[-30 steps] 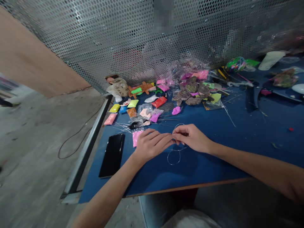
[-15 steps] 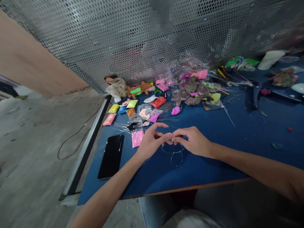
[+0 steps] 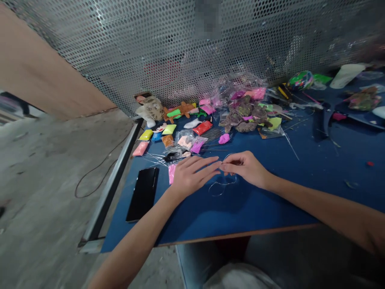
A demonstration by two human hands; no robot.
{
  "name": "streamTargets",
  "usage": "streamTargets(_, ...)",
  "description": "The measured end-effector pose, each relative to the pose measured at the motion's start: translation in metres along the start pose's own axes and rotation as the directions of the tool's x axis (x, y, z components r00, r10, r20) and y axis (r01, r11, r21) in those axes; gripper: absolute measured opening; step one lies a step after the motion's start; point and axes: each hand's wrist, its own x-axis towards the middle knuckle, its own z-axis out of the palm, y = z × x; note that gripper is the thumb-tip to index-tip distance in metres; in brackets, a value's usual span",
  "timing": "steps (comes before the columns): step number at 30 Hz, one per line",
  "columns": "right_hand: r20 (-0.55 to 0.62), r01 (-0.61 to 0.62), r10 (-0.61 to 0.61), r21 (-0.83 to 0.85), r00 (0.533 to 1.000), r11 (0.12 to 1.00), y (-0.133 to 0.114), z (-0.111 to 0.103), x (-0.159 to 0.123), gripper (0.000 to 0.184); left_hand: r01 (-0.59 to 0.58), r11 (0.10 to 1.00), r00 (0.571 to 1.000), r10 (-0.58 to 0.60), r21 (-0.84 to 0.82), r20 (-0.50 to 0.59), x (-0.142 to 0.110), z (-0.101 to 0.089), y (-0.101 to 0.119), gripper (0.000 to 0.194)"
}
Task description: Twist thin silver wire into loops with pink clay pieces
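Observation:
My right hand point(image 3: 248, 170) pinches a thin metal wire point(image 3: 223, 184) between thumb and fingertips, just above the blue table. Bent into loops, the wire hangs below the fingers, and part of it arcs up behind them. My left hand point(image 3: 194, 174) has its fingers stretched out, back upward, with the tips meeting the right fingertips at the wire. Its thumb is hidden underneath, so any grip there does not show. Partly covered by the left hand is a pink packet point(image 3: 172, 172). Behind it lie a purple packet point(image 3: 197, 145) and a bundle of straight wires point(image 3: 212, 138).
A black phone point(image 3: 142, 194) lies at the left of the blue table point(image 3: 255, 212). Along the back are coloured packets, a brown figure point(image 3: 180, 110), rough purplish lumps point(image 3: 245, 114) and a white cup point(image 3: 347, 76). Behind rises a perforated metal panel point(image 3: 126, 52).
My left fingers have straightened and turned palm-down, hiding the thumb. The wire loops have shifted and changed shape below the hands. My right hand keeps its pinch. The whole view has shifted slightly.

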Motion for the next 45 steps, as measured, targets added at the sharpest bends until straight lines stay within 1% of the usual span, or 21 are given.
streamTargets(3,0.019,-0.027,0.026,0.038,0.999,0.999,0.003,0.001,0.001,0.027,0.008,1.0,0.996,-0.009,0.013,0.084,-0.002,-0.001,-0.006,0.024)
streamTargets(6,0.002,0.006,-0.006,0.001,1.0,1.0,0.004,0.002,0.001,0.031,-0.021,0.999,0.99,0.017,0.026,0.143,-0.003,0.0,-0.01,0.027)
streamTargets(8,-0.011,0.057,-0.058,-0.07,0.998,0.996,0.005,0.001,0.003,0.034,-0.055,0.997,0.989,0.048,0.047,0.137,-0.002,0.001,-0.01,0.028)
streamTargets(10,-0.016,0.118,-0.122,-0.148,0.992,0.982,0.006,-0.001,0.004,0.038,-0.054,0.998,0.991,0.049,0.043,0.128,0.0,0.004,-0.009,0.028)
streamTargets(11,-0.024,0.149,-0.156,-0.184,0.987,0.972,0.006,-0.001,0.004,0.038,-0.037,0.999,0.995,0.034,0.03,0.096,0.001,0.005,-0.008,0.026)
streamTargets(14,-0.078,0.213,-0.243,-0.274,0.967,0.938,0.005,-0.001,0.004,0.035,0.035,0.999,0.997,-0.036,0.015,0.065,0.004,0.008,-0.003,0.023)
streamTargets(17,-0.116,0.221,-0.263,-0.285,0.958,0.933,0.005,0.001,0.002,0.032,0.06,0.997,0.997,-0.062,0.052,0.055,0.004,0.01,0.001,0.024)
streamTargets(22,-0.046,0.183,-0.194,-0.185,0.98,0.966,0.004,0.003,0.005,0.032,0.043,0.997,0.999,-0.044,0.059,0.014,0.003,0.009,-0.003,0.023)
streamTargets(26,0.005,0.18,-0.183,-0.227,0.983,0.957,-0.002,0.0,0.014,0.032,0.012,0.994,1.0,-0.011,0.11,-0.009,0.004,0.008,-0.01,0.022)
streamTargets(30,0.073,0.198,-0.185,-0.286,0.98,0.937,-0.012,-0.004,0.025,0.028,-0.012,0.985,0.997,0.025,0.171,-0.076,0.006,0.011,-0.019,0.023)
streamTargets(32,0.087,0.235,-0.219,-0.313,0.972,0.92,-0.015,-0.004,0.03,0.024,0.006,0.98,0.993,0.017,0.199,-0.114,0.007,0.013,-0.022,0.023)
streamTargets(34,0.098,0.299,-0.283,-0.33,0.954,0.895,-0.015,-0.005,0.033,0.021,0.024,0.978,0.987,0.01,0.207,-0.163,0.007,0.014,-0.022,0.022)
streamTargets(37,0.099,0.384,-0.373,-0.319,0.923,0.867,-0.011,-0.008,0.035,0.019,0.054,0.989,0.978,-0.025,0.139,-0.206,0.007,0.013,-0.016,0.023)
streamTargets(39,0.101,0.399,-0.389,-0.336,0.916,0.853,-0.006,-0.009,0.035,0.019,0.082,0.995,0.981,-0.07,0.063,-0.179,0.009,0.01,-0.009,0.023)
streamTargets(42,0.097,0.386,-0.377,-0.339,0.921,0.858,0.001,-0.012,0.036,0.018,0.142,0.99,0.987,-0.141,-0.002,-0.08,0.014,0.006,-0.004,0.022)
streamTargets(45,0.041,0.372,-0.378,-0.301,0.925,0.878,0.007,-0.017,0.04,0.019,0.217,0.974,0.976,-0.218,-0.073,-0.01,0.023,0.005,-0.006,0.022)
